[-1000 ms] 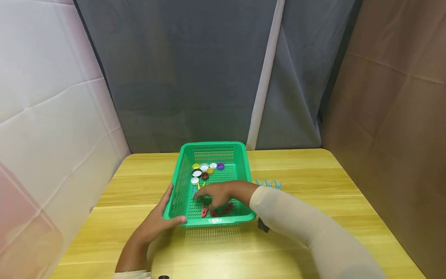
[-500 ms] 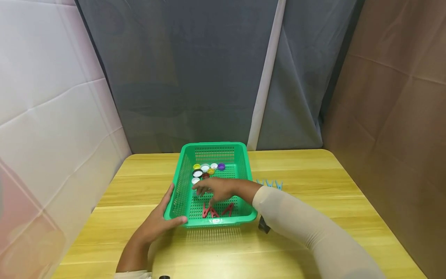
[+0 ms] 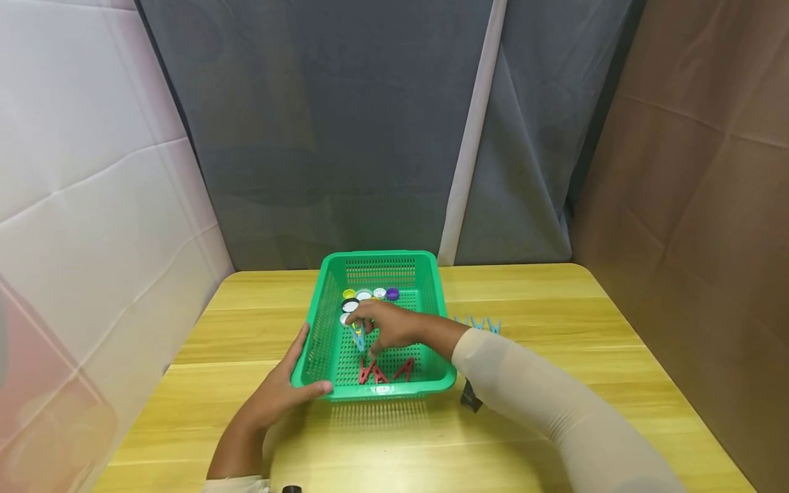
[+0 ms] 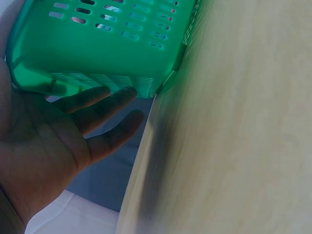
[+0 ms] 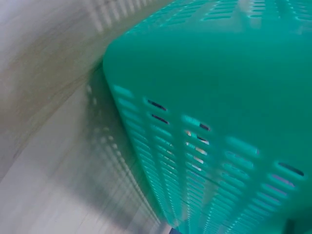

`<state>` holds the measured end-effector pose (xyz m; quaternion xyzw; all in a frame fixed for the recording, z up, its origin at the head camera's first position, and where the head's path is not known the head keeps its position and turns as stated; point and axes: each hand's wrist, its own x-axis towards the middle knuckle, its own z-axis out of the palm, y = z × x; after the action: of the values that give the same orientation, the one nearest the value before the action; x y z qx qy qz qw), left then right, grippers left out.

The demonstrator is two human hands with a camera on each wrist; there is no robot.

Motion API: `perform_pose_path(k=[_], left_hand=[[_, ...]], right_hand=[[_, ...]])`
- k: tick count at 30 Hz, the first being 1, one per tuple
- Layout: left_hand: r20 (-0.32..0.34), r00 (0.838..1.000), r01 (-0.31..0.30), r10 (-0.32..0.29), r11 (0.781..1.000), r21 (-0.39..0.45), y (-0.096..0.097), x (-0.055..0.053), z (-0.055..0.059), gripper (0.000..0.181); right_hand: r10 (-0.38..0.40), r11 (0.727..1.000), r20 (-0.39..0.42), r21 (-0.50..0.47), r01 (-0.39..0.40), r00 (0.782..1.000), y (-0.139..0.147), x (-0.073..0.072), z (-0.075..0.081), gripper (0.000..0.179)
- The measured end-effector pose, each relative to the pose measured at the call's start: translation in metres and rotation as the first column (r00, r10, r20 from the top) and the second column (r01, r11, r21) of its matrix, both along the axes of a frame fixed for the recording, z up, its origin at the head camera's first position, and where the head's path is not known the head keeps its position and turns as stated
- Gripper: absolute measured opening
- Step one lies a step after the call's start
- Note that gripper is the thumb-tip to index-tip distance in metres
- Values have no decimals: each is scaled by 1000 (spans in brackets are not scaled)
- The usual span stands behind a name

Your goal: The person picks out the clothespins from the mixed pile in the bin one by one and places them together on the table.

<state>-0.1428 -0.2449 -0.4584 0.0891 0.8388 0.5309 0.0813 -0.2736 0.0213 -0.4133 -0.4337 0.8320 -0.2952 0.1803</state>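
A green perforated basket [image 3: 385,391] stands on the wooden table. My left hand [image 3: 277,387] rests at its near left corner, thumb along the front rim and index finger along the left side. In the left wrist view, three fingers [image 4: 114,139] extend loosely under the basket wall. My right hand [image 3: 394,325] hovers inside the basket, its index finger and thumb spread apart. Close below those fingers is a light blue clothespin [image 3: 359,340]; any contact is unclear. Yellow shows partly behind it. Several red clothespins [image 3: 404,369] lie at the near end.
Several bottle caps, among them a purple cap [image 3: 392,294] and a black-rimmed one [image 3: 350,306], lie toward the basket's far left. Several blue clothespins [image 3: 494,326] lie on the table to the right. Grey curtain [image 3: 339,137] hangs behind the table.
My right hand has risen slightly and moved toward the basket's far end. The blue clothespin in the basket shows farther right and in fuller view. The left hand stays at the corner.
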Motion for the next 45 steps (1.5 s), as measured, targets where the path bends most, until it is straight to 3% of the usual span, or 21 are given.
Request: perform_pose_path(k=[4,15,23,33,45], left_hand=[[3,1000,1,-1,1000,3,0,-1,0,122],[7,1000,-7,7,1000,5,-1,-1,-2,123],[16,1000,-7,6,1000,17,0,-1,-1,123],[25,1000,5,-6,1000,29,0,-1,-2,123],[33,999,2,-3,999,34,1,-2,0,124]], right_hand=[[-31,999,-38,-33,30,999,1,-1,0,75],[-31,993,-7,-112,30,999,12,0,1,63],[-43,995,-17,-92,41,999,21,4,4,55],[-41,990,-33,-135,36,999,36,6,9,50],[-135,971,-83,-207,116,987,68,16,13,51]])
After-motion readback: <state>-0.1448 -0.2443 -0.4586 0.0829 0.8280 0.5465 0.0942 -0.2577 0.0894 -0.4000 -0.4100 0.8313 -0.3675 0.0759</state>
